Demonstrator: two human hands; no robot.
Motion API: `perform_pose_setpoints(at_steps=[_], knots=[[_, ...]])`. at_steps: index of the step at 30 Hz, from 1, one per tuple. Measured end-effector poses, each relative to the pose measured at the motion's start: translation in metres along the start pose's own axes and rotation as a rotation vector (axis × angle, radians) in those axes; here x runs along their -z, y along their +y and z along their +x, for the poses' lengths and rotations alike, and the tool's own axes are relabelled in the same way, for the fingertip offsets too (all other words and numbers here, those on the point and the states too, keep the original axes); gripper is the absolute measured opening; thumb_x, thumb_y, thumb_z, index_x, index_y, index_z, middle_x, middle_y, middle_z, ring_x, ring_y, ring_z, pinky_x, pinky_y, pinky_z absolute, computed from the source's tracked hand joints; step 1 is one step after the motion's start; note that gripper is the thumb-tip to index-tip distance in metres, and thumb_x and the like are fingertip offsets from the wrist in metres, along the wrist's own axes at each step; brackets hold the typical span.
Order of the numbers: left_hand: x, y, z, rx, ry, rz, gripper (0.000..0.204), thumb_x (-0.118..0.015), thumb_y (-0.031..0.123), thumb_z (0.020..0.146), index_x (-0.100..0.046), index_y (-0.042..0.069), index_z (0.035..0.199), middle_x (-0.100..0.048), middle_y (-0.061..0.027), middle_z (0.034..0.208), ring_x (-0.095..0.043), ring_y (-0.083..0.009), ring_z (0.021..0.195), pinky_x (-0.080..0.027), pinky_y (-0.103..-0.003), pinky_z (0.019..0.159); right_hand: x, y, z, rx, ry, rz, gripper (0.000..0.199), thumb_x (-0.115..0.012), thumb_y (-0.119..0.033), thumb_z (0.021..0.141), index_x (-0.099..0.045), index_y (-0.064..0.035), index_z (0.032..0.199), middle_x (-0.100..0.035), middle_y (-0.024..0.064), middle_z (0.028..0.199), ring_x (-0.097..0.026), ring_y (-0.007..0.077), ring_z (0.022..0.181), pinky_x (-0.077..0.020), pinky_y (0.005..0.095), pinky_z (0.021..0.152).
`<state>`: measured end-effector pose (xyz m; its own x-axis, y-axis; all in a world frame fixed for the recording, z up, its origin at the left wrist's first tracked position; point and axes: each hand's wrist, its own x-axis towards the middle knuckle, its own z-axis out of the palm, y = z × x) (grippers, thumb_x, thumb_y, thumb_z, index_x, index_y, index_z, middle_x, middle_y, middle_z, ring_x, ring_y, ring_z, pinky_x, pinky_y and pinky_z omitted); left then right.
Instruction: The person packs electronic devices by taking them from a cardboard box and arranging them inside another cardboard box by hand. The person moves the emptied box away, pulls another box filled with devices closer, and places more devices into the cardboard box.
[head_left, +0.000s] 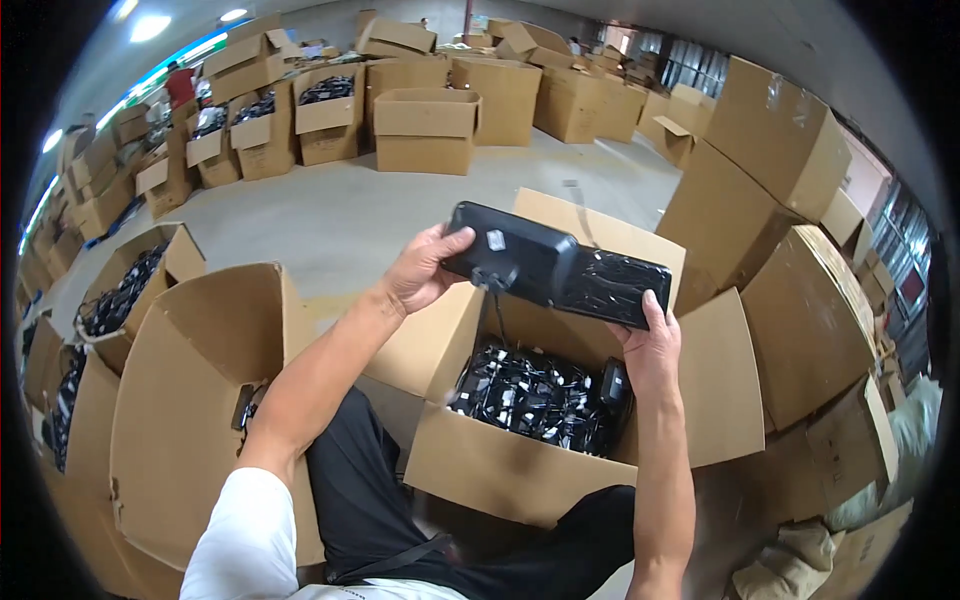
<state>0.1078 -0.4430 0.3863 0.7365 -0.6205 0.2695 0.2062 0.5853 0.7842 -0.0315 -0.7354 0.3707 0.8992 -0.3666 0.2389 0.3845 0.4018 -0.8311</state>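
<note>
L hand, R hand on blk unit(s), count unclear; cable blurred.

Flat black plastic casing with small white label; near, plain brown cardboard box; black cloth trousers; white short sleeve; far left, a seemingly red shirt

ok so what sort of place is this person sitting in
Probably a warehouse or sorting area: large cardboard boxes stand around a wide grey floor, the open box in front holds a heap of black items, and bright ceiling lights hang overhead.
</note>
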Motion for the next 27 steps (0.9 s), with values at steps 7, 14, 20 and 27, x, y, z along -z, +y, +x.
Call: perform_pose_setpoints(at_steps=[7,14,20,27], knots=[[0.027,-0.039,-0.005,0.019,0.096,-0.042,0.038,-0.066,0.017,0.093,-0.055,-0.002,0.124,-0.067,-0.0100,0.110,-0.068,-0.0201,0.096,-0.057,-0.035,0.090,0.043,0.030,-0.001,-0.050,0.090,-0.352,0.042,-0.064,-0.024,0.095,-0.054,0.0031,0.125,-0.064,0.0121,0.116,-0.064,0.0191,0.103,-0.0538,0.0347,0.087],[-0.002,-0.117,0.000,0.103,-0.336,0.645,0.049,-0.079,0.020,0.078,-0.063,-0.003,0.119,-0.051,-0.0172,0.136,-0.049,-0.0212,0.124,-0.040,-0.033,0.104,0.025,0.045,-0.022,0.076,-0.180,-0.952,0.015,-0.064,-0.001,0.085,-0.061,0.0028,0.100,-0.061,0.0042,0.084,-0.056,0.0113,0.078,-0.0469,0.0257,0.071],[-0.008,-0.124,-0.024,0.284,-0.187,0.433,0.035,-0.082,0.018,0.078,-0.066,-0.001,0.104,-0.067,-0.0016,0.086,-0.061,-0.0089,0.081,-0.051,-0.025,0.073,0.000,0.073,-0.020,0.018,-0.271,-0.830,0.023,-0.053,-0.015,0.100,-0.062,0.0044,0.107,-0.066,0.0066,0.093,-0.060,0.0141,0.087,-0.0480,0.0272,0.082],[0.005,-0.114,-0.006,0.060,0.217,-0.011,0.042,-0.079,0.027,0.084,-0.061,0.002,0.112,-0.066,-0.0027,0.095,-0.062,-0.0098,0.085,-0.052,-0.025,0.074,0.006,0.079,-0.021,0.007,-0.189,-0.692,0.051,-0.049,-0.036,0.103,-0.047,0.0034,0.135,-0.057,0.0129,0.125,-0.056,0.0182,0.111,-0.0454,0.0316,0.096]])
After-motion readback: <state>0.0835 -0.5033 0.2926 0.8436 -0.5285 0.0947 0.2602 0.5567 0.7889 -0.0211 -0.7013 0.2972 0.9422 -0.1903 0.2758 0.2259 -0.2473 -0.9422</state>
